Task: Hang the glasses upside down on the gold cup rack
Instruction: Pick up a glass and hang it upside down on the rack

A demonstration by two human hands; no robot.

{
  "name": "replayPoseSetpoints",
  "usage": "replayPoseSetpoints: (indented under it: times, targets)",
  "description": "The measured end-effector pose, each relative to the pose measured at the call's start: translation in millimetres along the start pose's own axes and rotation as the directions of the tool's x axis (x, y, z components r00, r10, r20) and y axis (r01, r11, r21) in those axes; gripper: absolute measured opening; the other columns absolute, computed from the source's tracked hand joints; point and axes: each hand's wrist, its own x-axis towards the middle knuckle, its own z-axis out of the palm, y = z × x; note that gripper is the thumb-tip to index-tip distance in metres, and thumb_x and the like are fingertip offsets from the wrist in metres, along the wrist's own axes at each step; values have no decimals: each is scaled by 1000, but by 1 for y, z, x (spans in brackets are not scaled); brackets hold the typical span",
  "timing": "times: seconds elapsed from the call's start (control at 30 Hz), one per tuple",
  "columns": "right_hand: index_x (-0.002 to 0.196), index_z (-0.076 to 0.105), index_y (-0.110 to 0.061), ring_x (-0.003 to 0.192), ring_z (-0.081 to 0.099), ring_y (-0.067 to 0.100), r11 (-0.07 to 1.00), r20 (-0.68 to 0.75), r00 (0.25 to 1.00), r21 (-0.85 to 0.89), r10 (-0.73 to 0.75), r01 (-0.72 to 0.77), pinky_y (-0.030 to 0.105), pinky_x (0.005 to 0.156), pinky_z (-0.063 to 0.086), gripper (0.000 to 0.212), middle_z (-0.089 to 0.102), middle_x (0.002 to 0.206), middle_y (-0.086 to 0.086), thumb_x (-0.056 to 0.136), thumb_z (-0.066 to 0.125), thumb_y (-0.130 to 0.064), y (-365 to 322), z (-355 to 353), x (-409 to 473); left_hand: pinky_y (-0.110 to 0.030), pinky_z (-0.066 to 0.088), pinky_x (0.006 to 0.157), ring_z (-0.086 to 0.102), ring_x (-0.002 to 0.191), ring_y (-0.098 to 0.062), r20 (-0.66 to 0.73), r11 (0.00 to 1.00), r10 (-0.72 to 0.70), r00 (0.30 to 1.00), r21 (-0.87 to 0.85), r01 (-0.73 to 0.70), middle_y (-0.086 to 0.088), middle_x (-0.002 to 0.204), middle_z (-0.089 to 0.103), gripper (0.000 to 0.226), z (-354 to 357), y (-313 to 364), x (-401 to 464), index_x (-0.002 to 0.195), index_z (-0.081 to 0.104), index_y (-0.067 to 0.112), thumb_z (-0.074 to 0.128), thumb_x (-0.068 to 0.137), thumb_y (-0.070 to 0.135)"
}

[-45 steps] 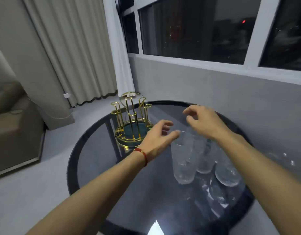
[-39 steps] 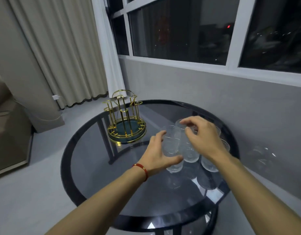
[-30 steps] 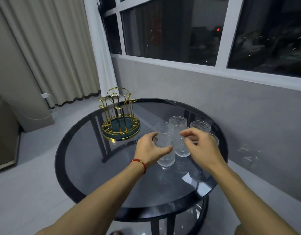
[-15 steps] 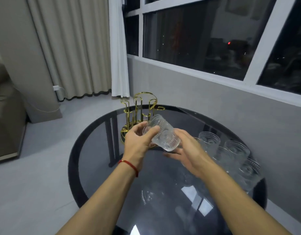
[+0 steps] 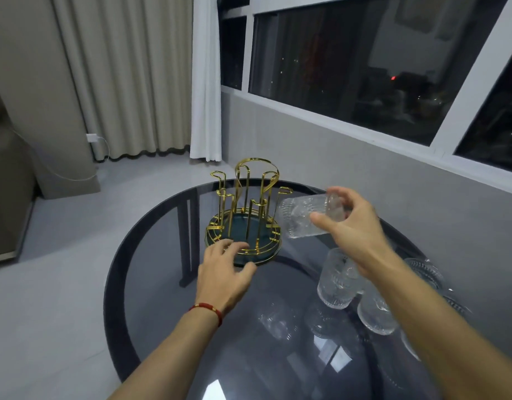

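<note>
The glass (image 5: 306,216) had passed from the left hand (image 5: 224,272) to the right hand (image 5: 355,223), whose fingers clasped it sideways beside the gold cup rack (image 5: 244,215); the emptied left hand steadied the rack's base, ready for hanging.

right hand (image 5: 361,226) holds glass (image 5: 302,216) beside rack (image 5: 246,215).
</note>
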Motion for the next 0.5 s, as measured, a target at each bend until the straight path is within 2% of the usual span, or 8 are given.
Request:
replayPoseSetpoints:
  times: [0.07,0.17,0.37,0.43,0.5]
  targets:
    - [142,58,-33,127,58,23,998,-74,996,-44,-49,46,51,107,53,68,58,140,4,81,86,-38,-2,-8,15,-59,29,116,20,150,-23,61,985,31,998,170,-41,0,160,33,63,8,-8,0,144,49,39,49,83,56]
    - [142,58,-32,123,60,25,996,-166,982,-38,-91,86,52,104,55,67,58,137,5,81,86,-38,-13,-13,48,-59,13,121,1,156,-19,170,948,46,984,302,-96,5,170,13,71,21,-17,0,154,28,48,44,86,63]
    - [144,55,-28,128,58,28,974,-72,972,30,-224,227,52,102,57,64,54,142,5,86,83,-31,-62,17,132,-54,14,123,0,156,-21,107,904,43,993,419,-84,5,168,21,69,34,-21,1,155,24,45,39,90,63]
    - [144,56,-28,128,59,28,975,-1,977,48,-215,215,49,101,58,63,55,143,6,87,83,-25,-78,37,156,-55,15,123,0,156,-21,97,899,51,994,429,-89,4,167,21,69,37,-24,1,155,24,44,35,90,64]
    - [143,58,-26,125,61,30,987,86,985,82,-146,139,47,98,60,63,58,140,8,87,83,-15,-89,58,175,-56,17,122,1,156,-21,88,899,59,994,427,-92,4,166,24,68,37,-25,2,154,26,44,34,89,64]
